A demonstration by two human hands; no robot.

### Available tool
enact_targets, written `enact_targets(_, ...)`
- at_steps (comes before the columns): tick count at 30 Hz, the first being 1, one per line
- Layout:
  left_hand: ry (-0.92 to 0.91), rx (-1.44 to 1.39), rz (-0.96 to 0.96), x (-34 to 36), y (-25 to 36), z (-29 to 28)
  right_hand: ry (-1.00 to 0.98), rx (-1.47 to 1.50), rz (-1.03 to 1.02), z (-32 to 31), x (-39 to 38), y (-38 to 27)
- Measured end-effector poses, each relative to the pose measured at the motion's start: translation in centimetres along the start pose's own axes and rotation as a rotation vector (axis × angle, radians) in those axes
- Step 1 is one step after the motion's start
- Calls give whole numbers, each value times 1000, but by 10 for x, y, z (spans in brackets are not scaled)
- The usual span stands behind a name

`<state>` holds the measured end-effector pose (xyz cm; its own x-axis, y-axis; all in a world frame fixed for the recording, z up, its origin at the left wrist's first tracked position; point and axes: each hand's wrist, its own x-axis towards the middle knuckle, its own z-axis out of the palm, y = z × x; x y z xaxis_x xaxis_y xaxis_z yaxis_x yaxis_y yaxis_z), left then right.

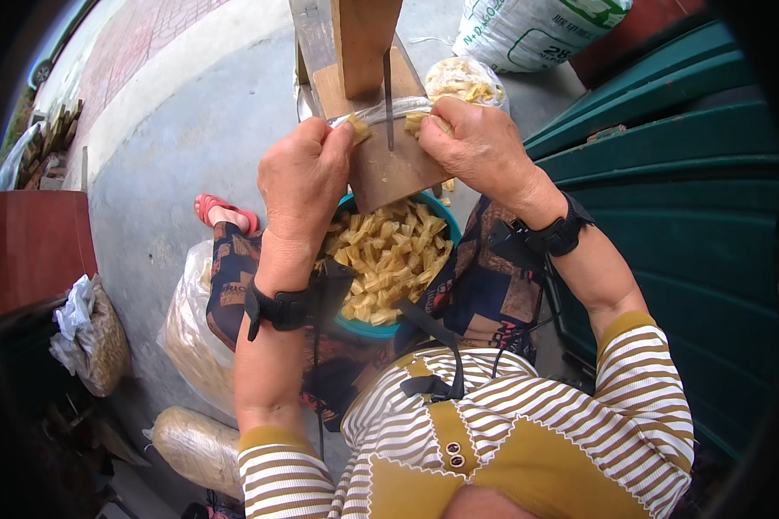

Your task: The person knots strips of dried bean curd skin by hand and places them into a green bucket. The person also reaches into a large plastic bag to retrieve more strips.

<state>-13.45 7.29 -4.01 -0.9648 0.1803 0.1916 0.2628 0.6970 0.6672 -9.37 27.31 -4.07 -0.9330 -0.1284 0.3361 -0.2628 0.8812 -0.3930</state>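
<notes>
Teal basin [368,329] sat between the knees, heaped with yellowish folded pieces [389,251]. A clear bag [467,73] behind the wooden board [381,177] held more yellowish stuff. Large clear bag [195,320] by the left leg: pale, bulky contents, couldn't identify. Bulging tan bag [199,450] below it, and a bag with brownish contents [104,337] at far left. White printed sack [511,39] at top, cut off by the frame; couldn't see inside.

Work in hand was a white strip [372,113], up over the board, stretched between both hands with a yellowish tuft at each end. Left hand [305,177]: thumb and fingers clamped on the left tuft [360,130]. Right hand [480,147]: same, pinched on the right tuft [413,124]. Upright metal blade [390,130] crossed the strip between the hands; I couldn't tell if they touched. Knuckles hid most fingertips.

Board overhung the basin's far edge and blocked part of my view in. Wooden post [363,43] rose next to the blade, top out of frame. Green slatted panel [666,156] filled the right side; red sandal [204,206] at left.
</notes>
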Motion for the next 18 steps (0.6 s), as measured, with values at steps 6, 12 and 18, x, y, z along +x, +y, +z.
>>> enact_targets(6, -191, -693, -287, -36, 10, -34, -413, 1023, 552, -46, -19, -28)
enact_targets(12, -364, -1035, -416, -64, 27, -48, -745, 1658, 742, -45, -41, -50)
enact_targets(18, -521, -914, -360, -82, 32, -51, -278, 812, 37, -36, -61, -55)
